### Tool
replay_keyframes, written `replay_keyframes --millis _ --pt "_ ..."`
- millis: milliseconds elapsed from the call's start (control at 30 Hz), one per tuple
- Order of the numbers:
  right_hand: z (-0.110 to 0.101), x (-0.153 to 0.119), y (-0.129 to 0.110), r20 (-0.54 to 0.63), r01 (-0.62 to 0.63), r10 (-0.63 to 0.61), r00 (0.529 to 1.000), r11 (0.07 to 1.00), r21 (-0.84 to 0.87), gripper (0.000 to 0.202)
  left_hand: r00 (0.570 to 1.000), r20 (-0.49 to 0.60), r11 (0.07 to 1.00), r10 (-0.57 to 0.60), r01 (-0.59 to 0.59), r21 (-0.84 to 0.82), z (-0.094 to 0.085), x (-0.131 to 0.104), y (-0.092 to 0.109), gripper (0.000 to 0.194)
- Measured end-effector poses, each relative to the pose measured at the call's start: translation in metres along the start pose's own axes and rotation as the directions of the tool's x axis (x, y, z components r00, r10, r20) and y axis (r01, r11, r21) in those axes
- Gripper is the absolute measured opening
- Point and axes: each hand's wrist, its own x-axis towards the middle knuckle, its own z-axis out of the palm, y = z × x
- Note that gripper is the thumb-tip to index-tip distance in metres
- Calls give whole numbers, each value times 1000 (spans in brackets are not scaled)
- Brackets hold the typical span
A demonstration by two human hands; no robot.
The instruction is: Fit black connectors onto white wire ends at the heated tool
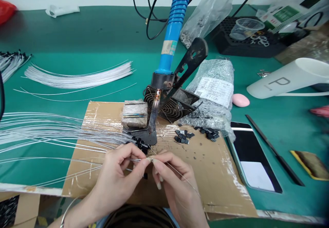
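Fine wire (135, 160) and thin strand (183, 178) pinched over cardboard sheet (213, 176).
Grip: left hand (118, 175) drawn tight, thumb to fingers, on the wire; right hand (177, 178) likewise on the strand, tips meeting. Step, as judged: fine fingertip adjustment; steady pressure and small corrections called for. Counted outward: two hands, one cardboard sheet, one pale block (135, 120), one soldering iron (167, 58), one fan (168, 111). Loose black pieces (182, 137) in two clusters, too overlapped to be counted. White wires (79, 76) in three bunches at left, strands uncountable. On green surface (84, 43) at right: one phone (253, 149), one cup (293, 75), one pink egg-shaped item (241, 100).
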Motion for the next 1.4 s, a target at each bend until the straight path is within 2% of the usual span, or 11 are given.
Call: replay_keyframes --millis 100,233,367,567,767,967,1133,1267,1400 --pt "-4 3 -2 72 -25 24 997 1000 10 21 1000 6 1000 13 -13 7 -1 -1 2 19" --pt "-1 2 -10 -15 -95 96 995 995 9 26 1000 6 1000 -4 4 18 -2 0 6 19" --pt "4 1 -15 -33 -130 130 991 991 -6 28 1000 18 1000 -23 23 -6 -1 1 6 19" --pt "3 0 -9 -37 -118 120 992 992 40 32 999 -34 999 -24 23 -28 3 0 5 19" --pt "-2 5 1 51 -78 75 996 994 73 27 996 -92 1000 22 -20 23 7 -1 0 22" --pt "3 3 10 -31 -39 43 999 991 127 30 976 -175 991 126 -115 75 10 -5 -3 20" --pt "8 -1 9 -81 -61 73 994 988 139 24 973 -204 993 111 -101 61 15 -7 -9 19" --pt "12 -1 7 -100 -68 83 992 988 139 28 966 -237 995 101 -99 21 19 -9 -15 19" --pt "15 -2 2 -117 -81 97 988 987 136 26 977 -210 998 48 -57 -39 18 -8 -13 20"
